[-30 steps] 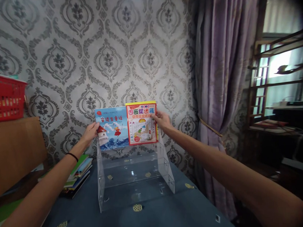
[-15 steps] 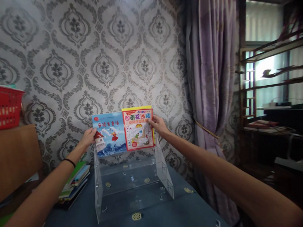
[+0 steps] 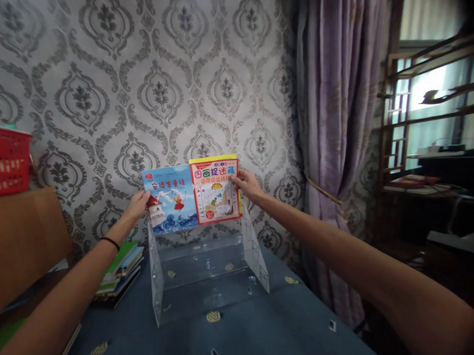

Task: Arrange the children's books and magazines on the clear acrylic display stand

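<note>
A blue picture book (image 3: 174,200) with a lighthouse and waves stands at the top back of a clear acrylic book rack (image 3: 210,292). Beside it on the right, slightly overlapping, is a red-bordered puzzle book (image 3: 217,196). The top edge of a yellow book or cover (image 3: 213,159) shows behind that one. My left hand (image 3: 138,206) is closed on the blue book's left edge, thumb in front. On the other side, my right hand (image 3: 245,184) pinches the red-bordered book's upper right edge. The fingers behind both covers are hidden, as is how the books' lower edges sit in the rack.
A pile of books (image 3: 119,275) lies left of the rack, near a brown box (image 3: 29,241) with a red basket (image 3: 7,162) on it. Patterned wallpaper rises close behind. A purple curtain (image 3: 332,117) and a dark shelf unit (image 3: 433,119) stand to the right.
The view has tilted down slightly, so the rack, books and wall sit higher in the picture. Both hands keep the same hold on the books' edges.
</note>
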A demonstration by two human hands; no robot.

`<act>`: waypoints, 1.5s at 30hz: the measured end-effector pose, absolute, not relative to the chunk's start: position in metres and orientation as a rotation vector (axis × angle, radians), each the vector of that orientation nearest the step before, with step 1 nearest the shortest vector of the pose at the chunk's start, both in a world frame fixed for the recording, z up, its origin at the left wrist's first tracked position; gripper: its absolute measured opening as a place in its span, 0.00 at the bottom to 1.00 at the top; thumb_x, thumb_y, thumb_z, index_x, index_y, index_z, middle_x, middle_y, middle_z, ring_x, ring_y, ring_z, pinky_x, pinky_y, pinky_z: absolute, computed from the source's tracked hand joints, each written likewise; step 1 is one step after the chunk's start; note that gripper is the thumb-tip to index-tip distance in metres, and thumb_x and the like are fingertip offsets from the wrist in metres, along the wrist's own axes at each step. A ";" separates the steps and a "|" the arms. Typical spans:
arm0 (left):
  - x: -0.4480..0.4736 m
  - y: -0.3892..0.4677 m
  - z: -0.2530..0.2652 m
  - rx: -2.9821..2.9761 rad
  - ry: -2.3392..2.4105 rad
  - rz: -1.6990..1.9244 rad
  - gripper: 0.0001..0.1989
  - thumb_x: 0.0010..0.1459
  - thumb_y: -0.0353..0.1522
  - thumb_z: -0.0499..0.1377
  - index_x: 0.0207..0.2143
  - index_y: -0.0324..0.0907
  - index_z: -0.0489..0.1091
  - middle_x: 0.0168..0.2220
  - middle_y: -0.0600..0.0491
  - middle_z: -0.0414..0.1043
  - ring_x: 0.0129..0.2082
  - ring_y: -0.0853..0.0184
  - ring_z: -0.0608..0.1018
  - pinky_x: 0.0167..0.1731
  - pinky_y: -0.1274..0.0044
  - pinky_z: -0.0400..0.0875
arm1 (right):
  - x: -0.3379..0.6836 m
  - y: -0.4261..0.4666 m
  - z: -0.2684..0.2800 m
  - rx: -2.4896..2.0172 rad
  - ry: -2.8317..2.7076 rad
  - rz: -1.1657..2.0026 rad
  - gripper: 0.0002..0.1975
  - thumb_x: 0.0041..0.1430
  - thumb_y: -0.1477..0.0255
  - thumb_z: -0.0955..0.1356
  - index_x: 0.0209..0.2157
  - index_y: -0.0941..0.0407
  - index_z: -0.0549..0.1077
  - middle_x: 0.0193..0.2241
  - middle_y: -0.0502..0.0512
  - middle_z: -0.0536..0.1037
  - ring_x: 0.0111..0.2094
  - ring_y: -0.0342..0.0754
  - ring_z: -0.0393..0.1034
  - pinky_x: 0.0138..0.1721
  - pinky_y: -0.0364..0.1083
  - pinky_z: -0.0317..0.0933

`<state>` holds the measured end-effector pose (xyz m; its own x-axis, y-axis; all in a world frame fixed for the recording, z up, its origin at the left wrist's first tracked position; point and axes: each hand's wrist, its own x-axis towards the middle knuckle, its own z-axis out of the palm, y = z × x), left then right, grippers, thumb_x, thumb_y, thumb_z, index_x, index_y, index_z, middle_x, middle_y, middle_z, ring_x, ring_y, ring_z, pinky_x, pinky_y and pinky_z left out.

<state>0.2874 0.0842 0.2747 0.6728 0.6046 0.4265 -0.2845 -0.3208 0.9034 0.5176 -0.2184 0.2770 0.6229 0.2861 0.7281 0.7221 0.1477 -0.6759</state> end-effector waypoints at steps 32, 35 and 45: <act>0.318 0.082 0.259 1.285 -0.013 1.119 0.10 0.52 0.37 0.66 0.31 0.41 0.70 0.28 0.56 0.74 0.29 0.68 0.76 0.36 0.76 0.76 | 0.526 -0.229 0.285 -1.357 -0.940 -0.142 0.16 0.50 0.62 0.77 0.33 0.57 0.73 0.27 0.49 0.77 0.23 0.39 0.64 0.23 0.38 0.58; 0.317 0.084 0.259 1.282 0.001 1.112 0.10 0.51 0.36 0.66 0.32 0.41 0.71 0.31 0.55 0.77 0.32 0.68 0.77 0.37 0.76 0.76 | 0.523 -0.234 0.286 -1.374 -0.953 -0.097 0.15 0.52 0.61 0.76 0.34 0.56 0.74 0.30 0.50 0.79 0.25 0.40 0.67 0.23 0.37 0.60; 0.313 0.080 0.261 1.295 0.010 1.085 0.06 0.51 0.33 0.64 0.32 0.43 0.72 0.34 0.50 0.78 0.39 0.59 0.79 0.41 0.70 0.78 | 0.512 -0.241 0.271 -1.509 -0.908 0.051 0.14 0.62 0.57 0.72 0.38 0.54 0.76 0.32 0.53 0.81 0.29 0.46 0.74 0.25 0.41 0.70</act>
<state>0.3130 0.0802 0.2612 0.5384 0.6426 0.5451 -0.6328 -0.1188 0.7651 0.5121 -0.2406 0.2709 0.6827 0.5539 0.4766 0.4967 0.1266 -0.8586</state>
